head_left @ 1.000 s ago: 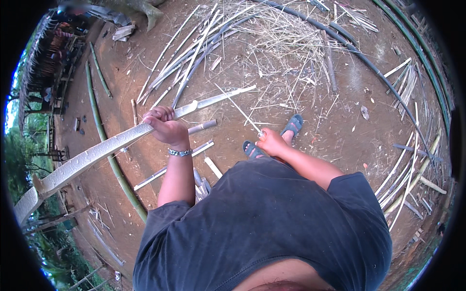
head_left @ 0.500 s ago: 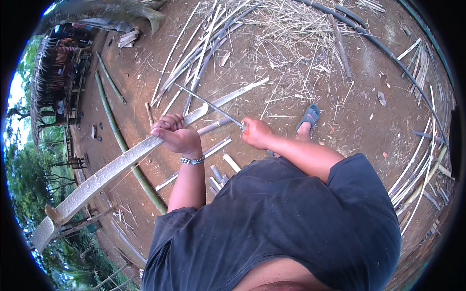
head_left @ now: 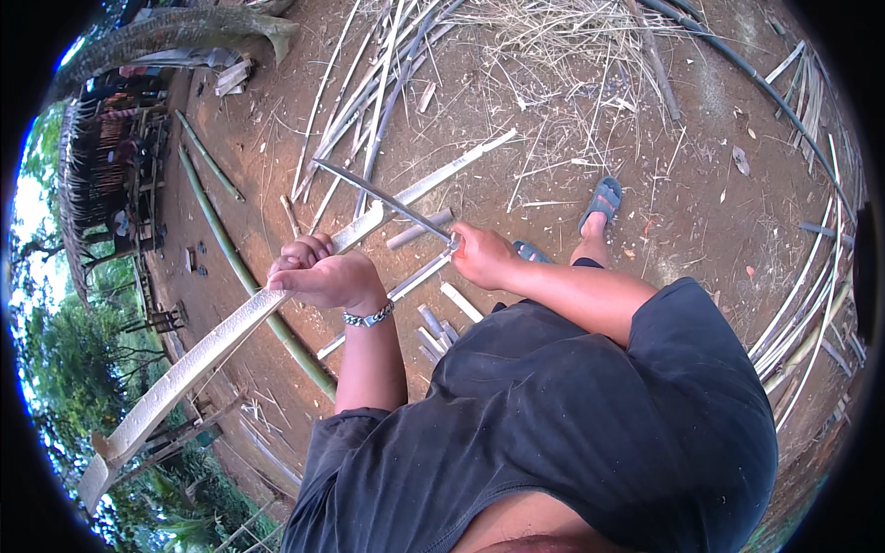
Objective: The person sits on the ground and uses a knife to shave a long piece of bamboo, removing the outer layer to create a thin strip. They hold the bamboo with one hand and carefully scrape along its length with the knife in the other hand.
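Note:
My left hand (head_left: 318,272) is closed around a long, pale split-bamboo strip (head_left: 198,346). The strip runs from the lower left up past my fist, with a raised node near its outer end. Just past my fist, one layer of it ends in a small curl; a narrower pale length (head_left: 452,171) stretches on beyond, and whether the two are joined I cannot tell. My right hand (head_left: 481,256) grips a long-bladed knife (head_left: 392,205) by its handle, which the fingers mostly hide. Its blade points up and left, crossing the bamboo near the curled end.
Brown dirt ground (head_left: 682,240) lies below, with a heap of thin shavings (head_left: 572,46) at the far side. Bamboo strips (head_left: 378,92) lie far left of it, and more strips (head_left: 802,313) at right. A green bamboo pole (head_left: 221,230) lies at left. My sandalled foot (head_left: 599,207) is right of centre.
The blade has turned so that more of its flat side shows. My left hand and the bamboo strip have shifted slightly left, the strip's outer end dipping lower. Both grips stay closed.

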The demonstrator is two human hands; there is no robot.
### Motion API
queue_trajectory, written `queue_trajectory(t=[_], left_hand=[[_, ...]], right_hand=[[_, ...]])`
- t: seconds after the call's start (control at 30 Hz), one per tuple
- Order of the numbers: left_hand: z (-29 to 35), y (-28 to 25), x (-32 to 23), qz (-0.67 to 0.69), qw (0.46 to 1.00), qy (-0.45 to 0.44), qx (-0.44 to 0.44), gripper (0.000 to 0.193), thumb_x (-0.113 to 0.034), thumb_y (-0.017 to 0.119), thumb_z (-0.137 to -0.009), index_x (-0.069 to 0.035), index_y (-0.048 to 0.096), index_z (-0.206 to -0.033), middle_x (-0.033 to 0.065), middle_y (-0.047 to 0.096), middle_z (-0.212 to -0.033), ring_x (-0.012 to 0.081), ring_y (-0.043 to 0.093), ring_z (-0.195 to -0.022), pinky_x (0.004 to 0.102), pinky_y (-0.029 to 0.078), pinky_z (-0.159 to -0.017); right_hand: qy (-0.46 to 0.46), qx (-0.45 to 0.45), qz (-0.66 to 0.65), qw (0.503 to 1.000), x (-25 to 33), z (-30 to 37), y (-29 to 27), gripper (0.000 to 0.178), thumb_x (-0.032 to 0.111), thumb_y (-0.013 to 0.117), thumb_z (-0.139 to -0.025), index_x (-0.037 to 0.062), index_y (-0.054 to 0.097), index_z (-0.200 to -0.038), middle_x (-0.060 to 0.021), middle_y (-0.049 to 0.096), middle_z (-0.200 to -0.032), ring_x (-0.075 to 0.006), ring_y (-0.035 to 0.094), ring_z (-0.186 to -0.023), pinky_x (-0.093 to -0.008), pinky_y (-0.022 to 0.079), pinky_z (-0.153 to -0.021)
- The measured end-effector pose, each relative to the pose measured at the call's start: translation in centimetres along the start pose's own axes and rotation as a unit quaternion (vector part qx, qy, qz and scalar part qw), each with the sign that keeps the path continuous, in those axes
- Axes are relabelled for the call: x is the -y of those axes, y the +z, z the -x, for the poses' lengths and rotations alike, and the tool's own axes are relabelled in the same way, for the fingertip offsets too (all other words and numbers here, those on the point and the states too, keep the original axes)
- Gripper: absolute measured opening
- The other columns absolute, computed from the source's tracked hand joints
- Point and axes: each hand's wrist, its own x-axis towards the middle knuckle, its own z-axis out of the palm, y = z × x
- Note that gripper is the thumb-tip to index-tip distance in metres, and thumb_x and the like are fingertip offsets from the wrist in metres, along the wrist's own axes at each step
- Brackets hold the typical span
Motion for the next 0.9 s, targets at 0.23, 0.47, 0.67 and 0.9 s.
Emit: queue_trajectory(t=[0.23, 0.47, 0.67, 0.9], left_hand=[[-0.5, 1.4, 0.4, -0.007, 1.0, -0.001, -0.025, 0.052, -0.059, 0.038, -0.097, -0.017, 0.024, -0.07, -0.0039, 0.023, -0.057, 0.0088, 0.022, -0.047, 0.0234, 0.02, -0.042], [-1.1, 1.8, 0.7, -0.013, 0.998, -0.006, -0.064, 0.051, -0.059, 0.039, -0.097, -0.017, 0.025, -0.071, -0.004, 0.024, -0.058, 0.0088, 0.023, -0.048, 0.024, 0.022, -0.044], [-1.6, 1.2, 1.0, -0.019, 0.999, -0.013, -0.045, 0.051, -0.06, 0.037, -0.097, -0.017, 0.026, -0.071, -0.0041, 0.024, -0.058, 0.0089, 0.023, -0.049, 0.024, 0.023, -0.045], [-0.8, 1.6, 0.8, 0.024, 1.0, -0.007, -0.002, 0.052, -0.06, 0.042, -0.095, -0.017, 0.027, -0.071, -0.0044, 0.024, -0.058, 0.0083, 0.023, -0.049, 0.0233, 0.023, -0.045]], right_hand=[[0.045, 0.013, -0.006, 0.999, -0.6, -1.4, -0.1, 0.042, 0.016, 0.061, -0.081, 0.0033, 0.05, -0.119, -0.0155, 0.066, -0.083, -0.0354, 0.065, -0.081, -0.0448, 0.05, -0.073], [0.071, -0.007, 0.0, 0.997, -3.8, -2.4, 0.7, 0.042, 0.016, 0.063, -0.079, 0.007, 0.052, -0.118, -0.0149, 0.067, -0.084, -0.0355, 0.065, -0.083, -0.0445, 0.05, -0.073], [0.101, -0.02, 0.038, 0.994, -7.2, -2.7, 0.4, 0.037, 0.017, 0.064, -0.079, 0.0077, 0.054, -0.114, -0.0152, 0.067, -0.086, -0.0356, 0.065, -0.084, -0.0448, 0.051, -0.074], [0.046, -0.024, -0.027, 0.998, -0.4, -2.7, 0.4, 0.03, 0.018, 0.063, -0.08, 0.0041, 0.053, -0.104, -0.017, 0.065, -0.077, -0.038, 0.065, -0.077, -0.0469, 0.05, -0.07]])
